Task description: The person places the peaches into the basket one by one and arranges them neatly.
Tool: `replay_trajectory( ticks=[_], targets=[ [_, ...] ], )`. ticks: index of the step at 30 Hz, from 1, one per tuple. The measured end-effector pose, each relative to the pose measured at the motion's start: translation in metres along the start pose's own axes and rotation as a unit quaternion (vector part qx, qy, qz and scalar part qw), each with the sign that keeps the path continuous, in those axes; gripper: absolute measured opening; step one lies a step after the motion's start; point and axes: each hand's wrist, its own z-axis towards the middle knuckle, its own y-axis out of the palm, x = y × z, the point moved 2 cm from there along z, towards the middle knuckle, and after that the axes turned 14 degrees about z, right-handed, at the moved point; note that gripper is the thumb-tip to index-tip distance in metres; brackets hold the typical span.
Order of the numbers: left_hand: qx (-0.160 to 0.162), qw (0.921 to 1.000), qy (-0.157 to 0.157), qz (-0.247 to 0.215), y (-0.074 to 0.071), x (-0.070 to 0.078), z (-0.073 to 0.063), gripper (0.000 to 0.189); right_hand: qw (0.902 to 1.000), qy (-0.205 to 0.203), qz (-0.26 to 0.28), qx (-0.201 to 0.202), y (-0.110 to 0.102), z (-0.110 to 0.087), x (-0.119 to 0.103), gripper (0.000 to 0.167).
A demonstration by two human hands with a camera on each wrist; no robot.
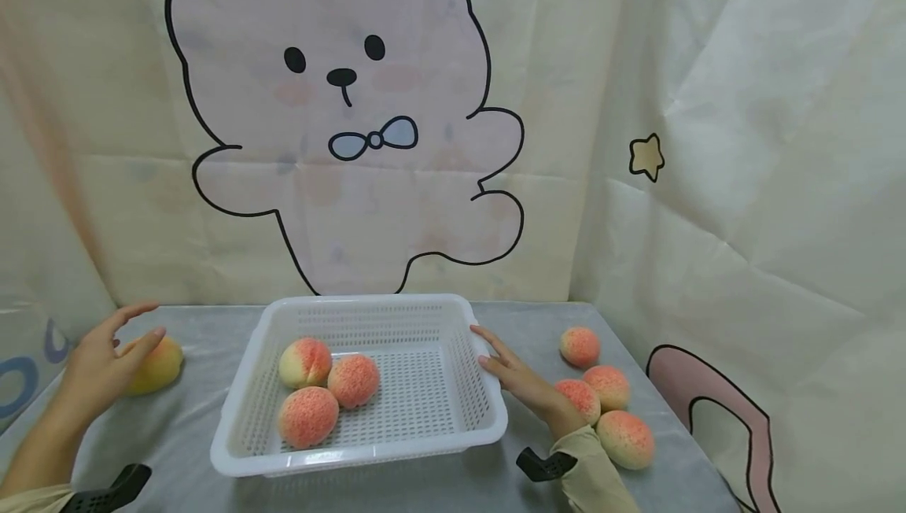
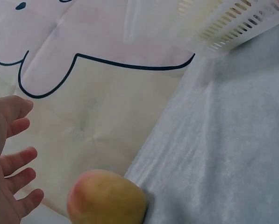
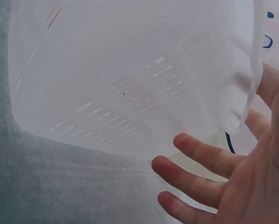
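A white plastic basket point(image 1: 361, 458) with slotted walls stands in the middle of the table in the head view, with three pink-and-yellow peaches point(image 1: 308, 416) inside on its left half. My right hand point(image 1: 524, 379) holds the basket's right rim. Its thumb and index finger reach over the edge, while the other fingers point(image 3: 190, 182) spread outside the wall in the right wrist view. On the left, my left hand point(image 1: 106, 363) hovers with parted fingers beside a yellow fruit point(image 1: 157, 367). That fruit has a reddish blush in the left wrist view, apart from the fingers point(image 2: 22, 179).
Several more peaches point(image 1: 626, 440) lie on the grey tablecloth point(image 1: 396, 489) right of the basket, close to my right forearm. A cartoon-printed curtain point(image 1: 552, 49) hangs behind the table and along its sides. Black wrist mounts point(image 1: 545, 466) sit on both forearms.
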Motion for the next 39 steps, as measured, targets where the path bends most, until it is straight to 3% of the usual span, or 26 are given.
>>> replay_trajectory(
  ticks=[6,15,31,39],
  targets=[
    [0.016,0.9997,-0.010,-0.017,0.005,-0.009,0.000,0.055,0.9999,0.006,-0.008,0.008,-0.002,-0.002,-0.002,0.060],
    [0.043,0.9990,0.007,-0.006,0.012,-0.024,-0.003,0.052,1.0000,0.000,-0.005,0.005,-0.001,-0.001,-0.005,0.060],
    [0.002,0.9981,0.051,0.033,0.034,-0.054,-0.006,0.061,0.9997,0.015,-0.012,0.018,0.003,-0.001,-0.003,0.060],
    [-0.038,0.9985,0.037,0.014,0.041,-0.060,-0.010,0.073,0.9996,0.017,-0.011,0.019,0.002,0.000,-0.003,0.060]
  ],
)
